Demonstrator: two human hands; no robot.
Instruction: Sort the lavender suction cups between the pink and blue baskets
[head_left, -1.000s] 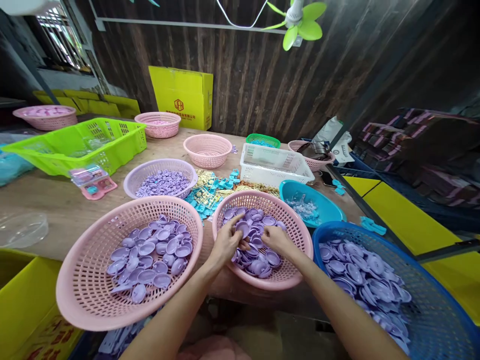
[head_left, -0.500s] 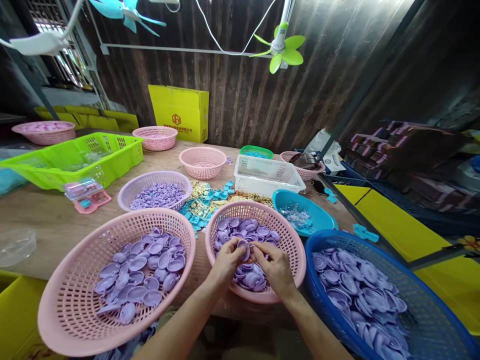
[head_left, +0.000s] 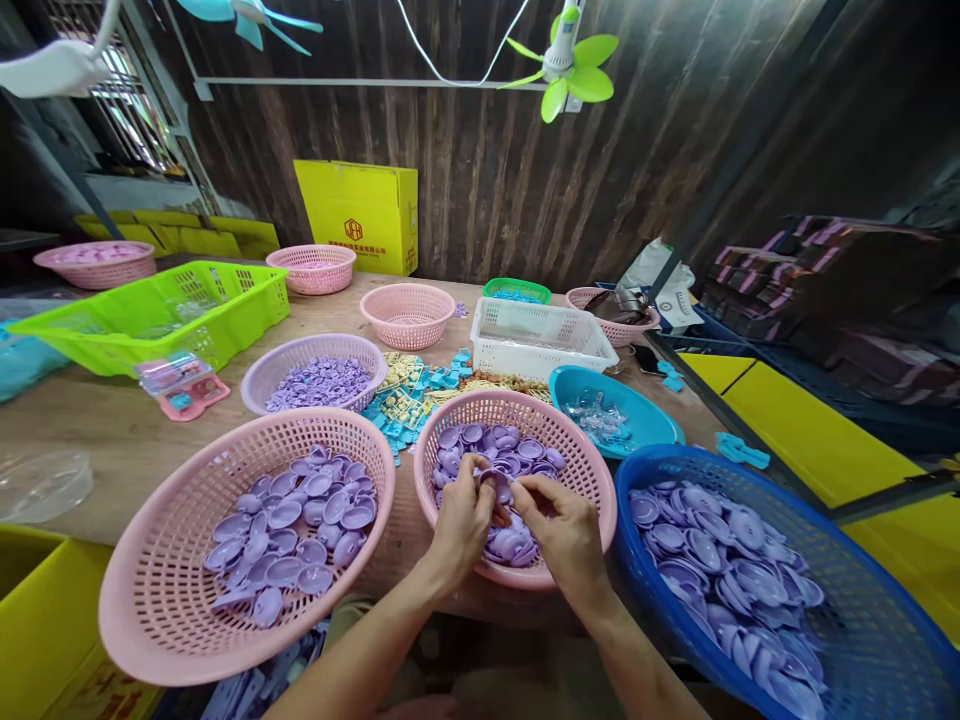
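Observation:
Over the middle pink basket (head_left: pixel 596 470), my left hand (head_left: pixel 461 520) pinches a small purple oval plastic shell (head_left: pixel 498 486). My right hand (head_left: pixel 562 525) closes its thumb and forefinger at the right edge of the same shell; anything tiny between those fingertips cannot be made out. Beneath the hands, more purple oval shells (head_left: pixel 510 545) fill the basket. On the left, a large pink basket (head_left: pixel 150 600) tilts toward me with similar purple shells (head_left: pixel 285 570) in it. To the right, a deep blue basket (head_left: pixel 885 620) holds a big heap of purple shells (head_left: pixel 739 580).
Behind are a lilac basket (head_left: pixel 255 385) of small purple parts, blue and cream parts (head_left: pixel 405 400), a white crate (head_left: pixel 540 350) and a turquoise bowl (head_left: pixel 652 425). Farther left stands a lime-green crate (head_left: pixel 247 310). A green fan (head_left: pixel 562 65) hangs above.
The view has shifted slightly. Both hands stay over the middle basket with the shell, which has turned a little, and the left fingers have moved higher around it.

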